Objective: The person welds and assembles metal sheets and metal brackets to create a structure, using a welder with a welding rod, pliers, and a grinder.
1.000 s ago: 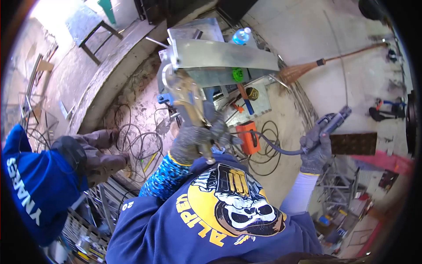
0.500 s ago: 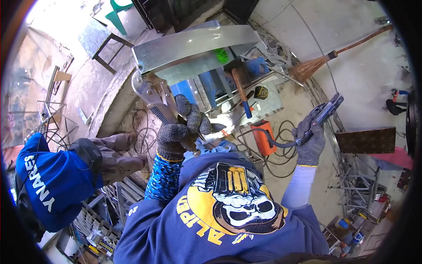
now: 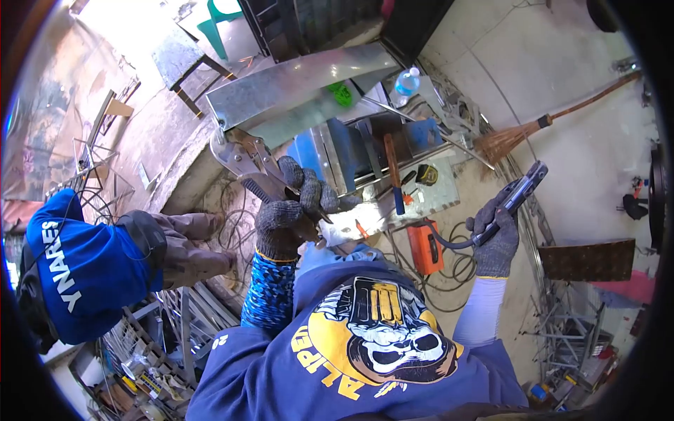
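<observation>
My left hand [image 3: 289, 210], in a dark knit glove, is wrapped round the handles of locking pliers [image 3: 242, 156]. The jaws of the pliers grip the left end of a long sheet-metal piece [image 3: 295, 88], which is held up above the work surface. My right hand [image 3: 496, 237], in a grey glove, is closed round a black electrode holder [image 3: 521, 188] with a cable at its lower end. A long thin rod [image 3: 491, 76] runs up and left from the holder's tip.
A hammer [image 3: 393, 172], a tape measure [image 3: 426, 175] and a bottle [image 3: 407, 82] lie about the workbench [image 3: 442, 189]. An orange box [image 3: 425, 247] stands among looped cables. A person in blue [image 3: 91, 266] is at the left. A broom [image 3: 516, 139] lies at the right.
The sheet-metal piece has shifted slightly left and its curved near edge now looks straighter. A bottle has come into view behind it. My right hand and the holder sit slightly lower in the view.
</observation>
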Demonstrator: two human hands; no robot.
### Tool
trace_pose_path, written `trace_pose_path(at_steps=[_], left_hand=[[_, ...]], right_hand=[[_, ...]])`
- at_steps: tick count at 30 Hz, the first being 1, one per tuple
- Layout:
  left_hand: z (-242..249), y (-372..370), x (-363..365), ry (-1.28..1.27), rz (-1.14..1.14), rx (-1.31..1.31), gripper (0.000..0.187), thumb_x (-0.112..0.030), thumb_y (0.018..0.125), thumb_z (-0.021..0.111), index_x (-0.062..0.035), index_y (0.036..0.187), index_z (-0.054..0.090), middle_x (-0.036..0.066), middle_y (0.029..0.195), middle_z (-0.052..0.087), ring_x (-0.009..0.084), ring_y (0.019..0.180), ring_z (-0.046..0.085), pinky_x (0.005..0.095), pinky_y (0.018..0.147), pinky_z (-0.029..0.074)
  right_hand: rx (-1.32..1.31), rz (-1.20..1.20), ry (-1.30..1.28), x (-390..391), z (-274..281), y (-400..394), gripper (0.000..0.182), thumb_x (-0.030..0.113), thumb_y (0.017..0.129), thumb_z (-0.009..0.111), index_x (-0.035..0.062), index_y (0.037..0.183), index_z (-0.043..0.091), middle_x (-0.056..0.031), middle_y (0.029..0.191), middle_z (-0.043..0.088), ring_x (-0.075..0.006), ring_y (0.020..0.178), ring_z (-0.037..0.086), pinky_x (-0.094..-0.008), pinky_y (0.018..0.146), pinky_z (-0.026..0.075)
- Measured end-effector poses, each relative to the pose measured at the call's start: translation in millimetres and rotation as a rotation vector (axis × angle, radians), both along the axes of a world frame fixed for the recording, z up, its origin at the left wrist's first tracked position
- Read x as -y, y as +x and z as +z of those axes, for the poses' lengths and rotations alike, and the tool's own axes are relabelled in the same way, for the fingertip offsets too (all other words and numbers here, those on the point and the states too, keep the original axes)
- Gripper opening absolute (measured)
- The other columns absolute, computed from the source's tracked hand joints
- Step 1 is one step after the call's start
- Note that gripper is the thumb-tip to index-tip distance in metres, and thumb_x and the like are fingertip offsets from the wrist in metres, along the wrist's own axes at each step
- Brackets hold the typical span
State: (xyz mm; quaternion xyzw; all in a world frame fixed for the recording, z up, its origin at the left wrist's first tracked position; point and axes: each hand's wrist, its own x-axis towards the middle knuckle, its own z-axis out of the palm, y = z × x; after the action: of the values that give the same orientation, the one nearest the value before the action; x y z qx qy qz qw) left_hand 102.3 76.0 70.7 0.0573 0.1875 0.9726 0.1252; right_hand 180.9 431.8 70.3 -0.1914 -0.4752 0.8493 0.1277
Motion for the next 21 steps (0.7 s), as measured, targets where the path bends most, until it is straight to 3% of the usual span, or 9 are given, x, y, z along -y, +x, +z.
trace_pose_path(at_steps=[5, 7, 8, 10, 12, 13, 14, 18, 21], left_hand=[[-10, -6, 6, -0.081, 0.003, -0.143, 0.036, -0.003, 0.071, 0.065, -0.0066, 0.103, 0.049, 0.009, 0.078, 0.054, 0.0303, 0.08, 0.06, 0.0465, 0.085, 0.049], [-8, 6, 0, 0.047, 0.01, 0.031, 0.029, -0.005, 0.079, 0.062, -0.0068, 0.105, 0.05, 0.01, 0.08, 0.055, 0.0301, 0.081, 0.06, 0.0472, 0.085, 0.049], [-30, 10, 5, -0.033, 0.021, 0.065, 0.024, -0.009, 0.085, 0.059, -0.007, 0.107, 0.049, 0.01, 0.083, 0.056, 0.0324, 0.084, 0.061, 0.0507, 0.085, 0.049], [-36, 10, -4, -0.031, 0.005, -0.089, 0.026, -0.009, 0.084, 0.061, -0.0073, 0.107, 0.05, 0.01, 0.085, 0.056, 0.0332, 0.085, 0.061, 0.0529, 0.085, 0.049], [-31, 22, -7, -0.784, 0.112, -0.033, 0.03, -0.006, 0.08, 0.065, -0.0079, 0.106, 0.049, 0.009, 0.085, 0.056, 0.0323, 0.088, 0.062, 0.0536, 0.088, 0.048], [-31, 19, -19, -0.102, -0.048, 0.039, 0.035, -0.002, 0.074, 0.067, -0.0086, 0.102, 0.049, 0.007, 0.084, 0.054, 0.029, 0.087, 0.061, 0.0516, 0.091, 0.049], [-25, 24, -22, -0.227, -0.028, 0.115, 0.037, -0.001, 0.069, 0.067, -0.0092, 0.1, 0.048, 0.006, 0.082, 0.053, 0.0274, 0.083, 0.06, 0.051, 0.092, 0.05], [-47, 17, -49, -0.089, -0.026, 0.053, 0.039, -0.001, 0.066, 0.066, -0.0094, 0.1, 0.048, 0.007, 0.08, 0.052, 0.0271, 0.079, 0.059, 0.0501, 0.089, 0.051], [-44, 15, -44, -0.067, 0.004, 0.077, 0.04, -0.001, 0.065, 0.066, -0.0092, 0.1, 0.048, 0.007, 0.079, 0.051, 0.0277, 0.078, 0.059, 0.0504, 0.086, 0.052]], right_hand=[[0.02, 0.017, 0.005, 2, 0, -8, 0.036, 0.014, 0.085, 0.061, 0.0082, 0.12, 0.053, -0.0059, 0.073, 0.057, -0.0192, 0.047, 0.054, -0.0404, 0.053, 0.057], [0.035, 0.018, 0.005, 5, 2, -11, 0.036, 0.015, 0.085, 0.061, 0.0084, 0.12, 0.052, -0.0058, 0.073, 0.056, -0.019, 0.047, 0.054, -0.0402, 0.052, 0.057], [0.055, 0.008, 0.005, 7, 2, -12, 0.036, 0.015, 0.086, 0.06, 0.0085, 0.12, 0.052, -0.0056, 0.072, 0.056, -0.0187, 0.047, 0.054, -0.04, 0.052, 0.057], [0.048, 0.049, 0.025, 5, -1, -14, 0.037, 0.016, 0.086, 0.06, 0.0093, 0.122, 0.051, -0.0053, 0.071, 0.055, -0.0183, 0.046, 0.053, -0.0404, 0.051, 0.055], [0.026, 0.061, 0.026, 7, 0, -15, 0.039, 0.017, 0.086, 0.06, 0.0094, 0.123, 0.051, -0.0055, 0.071, 0.055, -0.0189, 0.046, 0.052, -0.0431, 0.053, 0.055], [0.012, 0.092, 0.024, 6, 2, -15, 0.041, 0.019, 0.085, 0.061, 0.0097, 0.124, 0.052, -0.0063, 0.071, 0.056, -0.0197, 0.047, 0.053, -0.0444, 0.054, 0.055], [0.033, 0.052, -0.012, 9, 8, -15, 0.042, 0.021, 0.086, 0.062, 0.0094, 0.125, 0.052, -0.007, 0.072, 0.057, -0.0202, 0.049, 0.055, -0.0438, 0.054, 0.055], [-0.009, 0.085, 0.032, 14, 30, -9, 0.047, 0.025, 0.087, 0.063, 0.0081, 0.128, 0.05, -0.0083, 0.077, 0.061, -0.0219, 0.052, 0.058, -0.0445, 0.054, 0.056], [-0.057, 0.142, 0.299, 20, 49, -4, 0.053, 0.029, 0.088, 0.065, 0.0062, 0.131, 0.043, -0.0088, 0.079, 0.061, -0.02, 0.053, 0.058, -0.0388, 0.053, 0.054]])
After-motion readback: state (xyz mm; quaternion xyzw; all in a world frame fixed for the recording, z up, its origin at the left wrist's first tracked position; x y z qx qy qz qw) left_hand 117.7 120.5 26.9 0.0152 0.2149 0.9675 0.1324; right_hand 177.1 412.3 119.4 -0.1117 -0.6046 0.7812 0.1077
